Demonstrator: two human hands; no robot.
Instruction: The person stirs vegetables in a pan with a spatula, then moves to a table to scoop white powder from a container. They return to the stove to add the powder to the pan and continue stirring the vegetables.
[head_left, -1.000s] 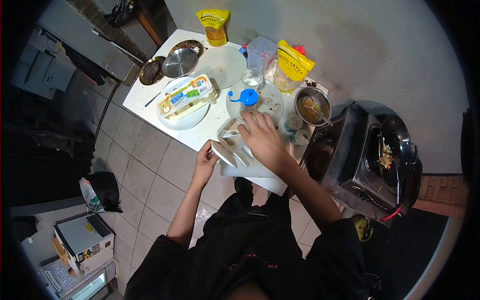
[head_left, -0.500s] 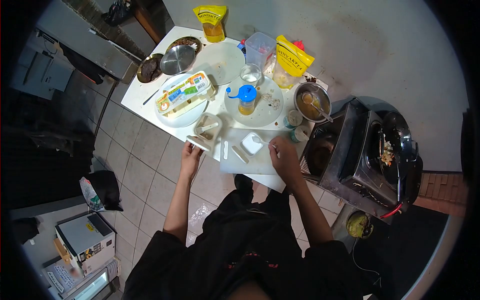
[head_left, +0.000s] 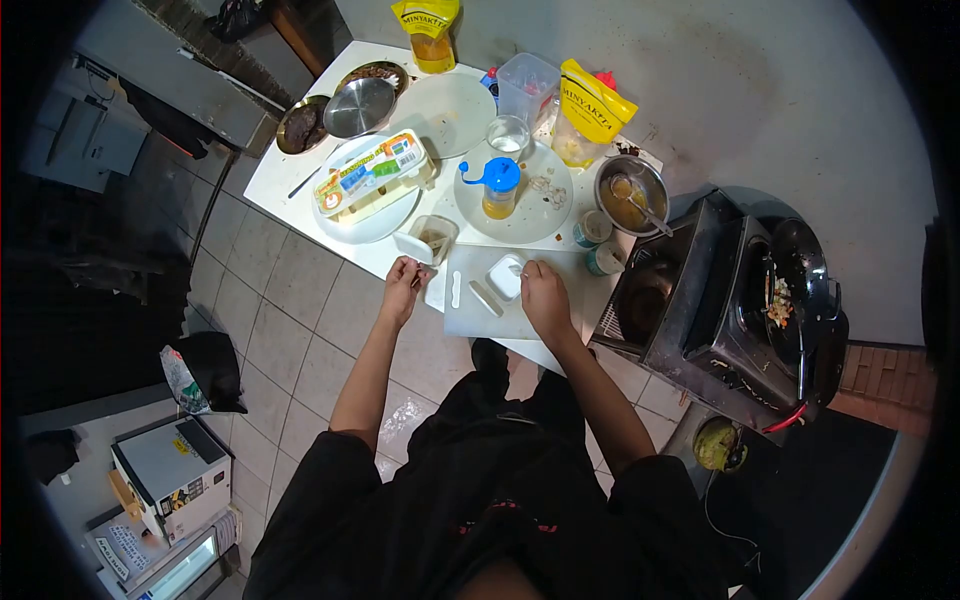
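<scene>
— Left hand point(head_left: 403, 285)?
— Curled at the table edge point(head_left: 330, 245), pinching something too small to identify, just below a clear tub point(head_left: 432, 238).
— Right hand point(head_left: 543, 298)?
— Flat on the cutting board point(head_left: 500, 318), fingers together beside a small white dish point(head_left: 505, 277); grip unclear.

Your work surface: white table point(head_left: 290, 165) set against grey, stained wall point(head_left: 760, 90), upper part of view. Floor point(head_left: 300, 320) under you: large pale grey tiles, dark grout lines, glossy patch near your feet. To your right, steel stove stand point(head_left: 700, 320) with black wok point(head_left: 800, 290) on burner; brick edge point(head_left: 890, 385) beyond it. To your left, dim area with grey cabinet point(head_left: 80, 140), dark bag point(head_left: 205, 375) on floor, white boxed appliance point(head_left: 170, 475) below. Lighting uneven: table bright, left side in shadow.
</scene>
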